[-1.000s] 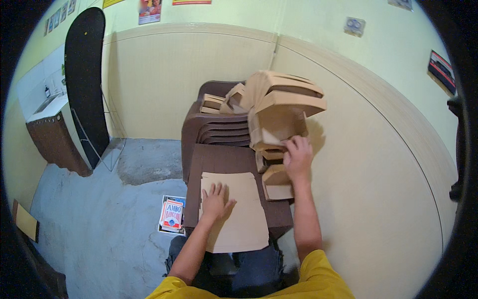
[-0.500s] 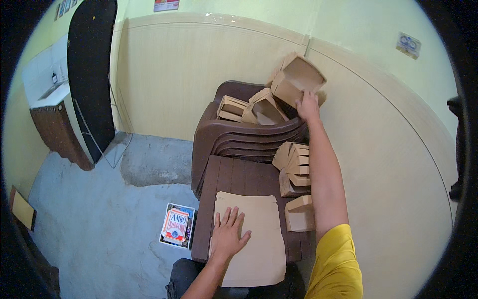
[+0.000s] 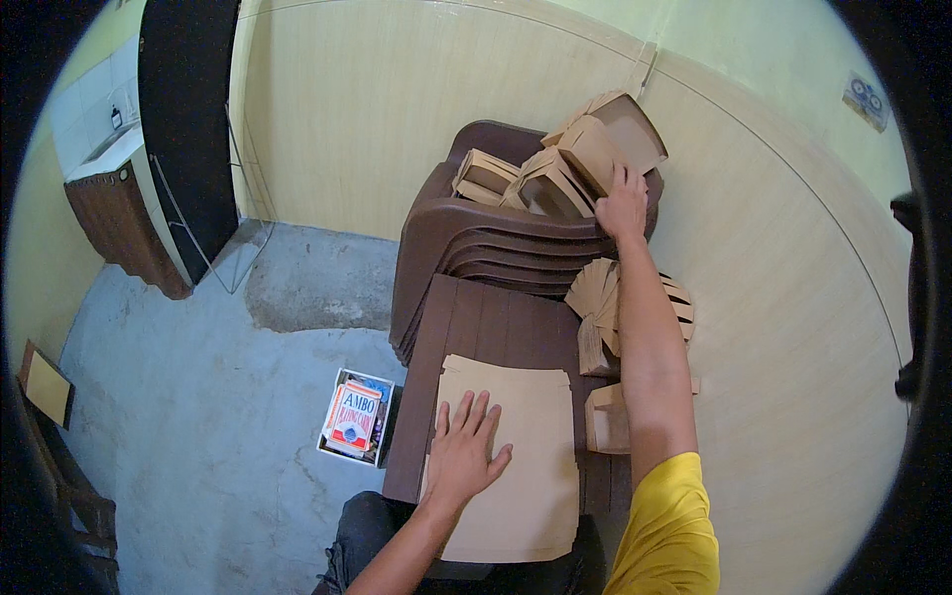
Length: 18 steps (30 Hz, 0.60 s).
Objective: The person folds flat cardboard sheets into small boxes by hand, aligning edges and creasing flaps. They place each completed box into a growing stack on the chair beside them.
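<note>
My left hand (image 3: pixel 466 451) lies flat, fingers spread, on a flat brown cardboard sheet (image 3: pixel 531 496). The sheet rests on a dark brown slatted table (image 3: pixel 486 312) and reaches over its near edge above my lap. My right arm stretches far forward, and my right hand (image 3: pixel 625 206) grips the near edge of an open folded cardboard box (image 3: pixel 595 154). That box leans among other folded boxes (image 3: pixel 548 188) on the seat of stacked brown plastic chairs (image 3: pixel 436 223). My right thumb is partly hidden.
Fanned folded cardboard pieces (image 3: pixel 597 293) and a small cardboard box (image 3: pixel 607 421) sit on the table's right side, partly behind my forearm. A pale wall (image 3: pixel 783 327) rises close on the right. A white box of packets (image 3: pixel 332 451) stands on the floor left of the table.
The box in my right hand has come down among the others on the chairs and tilted. My left hand stays flat on the sheet. The whole view has shifted slightly.
</note>
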Motion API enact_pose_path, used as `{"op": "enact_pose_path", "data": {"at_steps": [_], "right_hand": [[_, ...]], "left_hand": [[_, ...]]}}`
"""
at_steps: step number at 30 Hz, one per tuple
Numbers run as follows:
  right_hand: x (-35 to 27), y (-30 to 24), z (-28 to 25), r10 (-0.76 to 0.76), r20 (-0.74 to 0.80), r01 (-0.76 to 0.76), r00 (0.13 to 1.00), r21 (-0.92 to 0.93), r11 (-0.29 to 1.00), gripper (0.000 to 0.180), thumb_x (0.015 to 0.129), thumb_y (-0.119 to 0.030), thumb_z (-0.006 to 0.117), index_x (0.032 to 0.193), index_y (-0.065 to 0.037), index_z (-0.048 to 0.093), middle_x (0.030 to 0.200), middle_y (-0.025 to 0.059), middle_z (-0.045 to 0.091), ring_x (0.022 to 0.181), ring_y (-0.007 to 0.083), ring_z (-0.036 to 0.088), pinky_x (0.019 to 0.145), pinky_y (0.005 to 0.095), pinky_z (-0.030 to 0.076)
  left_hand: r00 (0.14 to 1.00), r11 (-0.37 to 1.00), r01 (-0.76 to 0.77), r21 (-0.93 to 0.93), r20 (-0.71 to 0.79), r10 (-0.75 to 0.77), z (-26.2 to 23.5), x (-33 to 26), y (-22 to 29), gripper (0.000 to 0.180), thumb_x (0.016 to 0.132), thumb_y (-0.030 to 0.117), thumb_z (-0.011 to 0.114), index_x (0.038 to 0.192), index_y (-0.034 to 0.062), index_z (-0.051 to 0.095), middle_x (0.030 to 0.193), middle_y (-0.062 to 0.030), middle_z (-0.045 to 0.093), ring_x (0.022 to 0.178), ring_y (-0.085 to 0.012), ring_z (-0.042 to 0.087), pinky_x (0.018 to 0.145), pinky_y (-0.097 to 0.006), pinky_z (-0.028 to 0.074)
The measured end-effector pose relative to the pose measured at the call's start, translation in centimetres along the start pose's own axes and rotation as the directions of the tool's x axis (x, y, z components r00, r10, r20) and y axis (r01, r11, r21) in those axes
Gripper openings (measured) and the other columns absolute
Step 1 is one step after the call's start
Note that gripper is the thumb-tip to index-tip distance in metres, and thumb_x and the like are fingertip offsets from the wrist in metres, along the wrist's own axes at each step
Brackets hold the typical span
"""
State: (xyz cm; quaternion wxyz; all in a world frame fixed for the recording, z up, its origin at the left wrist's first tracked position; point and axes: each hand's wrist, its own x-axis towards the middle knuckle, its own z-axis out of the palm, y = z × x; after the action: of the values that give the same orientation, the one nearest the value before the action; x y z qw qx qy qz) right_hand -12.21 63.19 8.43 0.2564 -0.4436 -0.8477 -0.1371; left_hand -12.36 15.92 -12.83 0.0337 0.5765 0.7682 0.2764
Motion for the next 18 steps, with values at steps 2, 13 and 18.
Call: {"op": "enact_pose_path", "data": {"at_steps": [2,13,18], "right_hand": [[0.2,-0.3,-0.2,0.075,0.092,-0.075,0.993,-0.010,0.997,0.099,0.092,-0.027,0.077,0.174,-0.010,0.025,0.181,0.0144,0.022,0.165,0.0339,0.027,0.131,0.0627,0.030],[1.2,3.2,1.5,0.068,0.370,-0.048,0.927,-0.065,0.997,0.089,0.095,-0.040,0.073,0.171,-0.012,0.035,0.177,0.0128,0.037,0.162,0.0297,0.038,0.134,0.0642,0.019],[2.1,3.3,1.2,0.024,0.269,-0.051,0.963,0.095,0.994,0.097,0.089,-0.041,0.073,0.173,-0.016,0.032,0.180,0.0081,0.031,0.166,0.0315,0.027,0.134,0.0678,0.008]], "left_hand": [[1.000,1.000,0.002,-0.015,0.010,-0.002,0.0,0.0,0.0,0.072,0.100,0.054,0.063,0.156,0.0093,0.058,0.173,-0.0160,0.042,0.164,-0.0373,0.031,0.134,-0.062,0.017],[1.000,1.000,0.010,-0.027,-0.008,-0.010,-0.1,-0.1,0.2,0.069,0.099,0.050,0.065,0.153,0.0085,0.060,0.172,-0.0172,0.044,0.163,-0.0373,0.033,0.134,-0.062,0.017],[1.000,1.000,0.016,-0.014,0.000,-0.016,-0.1,0.0,0.2,0.068,0.098,0.049,0.065,0.153,0.0083,0.060,0.171,-0.0165,0.045,0.163,-0.0368,0.033,0.134,-0.062,0.017]]}}
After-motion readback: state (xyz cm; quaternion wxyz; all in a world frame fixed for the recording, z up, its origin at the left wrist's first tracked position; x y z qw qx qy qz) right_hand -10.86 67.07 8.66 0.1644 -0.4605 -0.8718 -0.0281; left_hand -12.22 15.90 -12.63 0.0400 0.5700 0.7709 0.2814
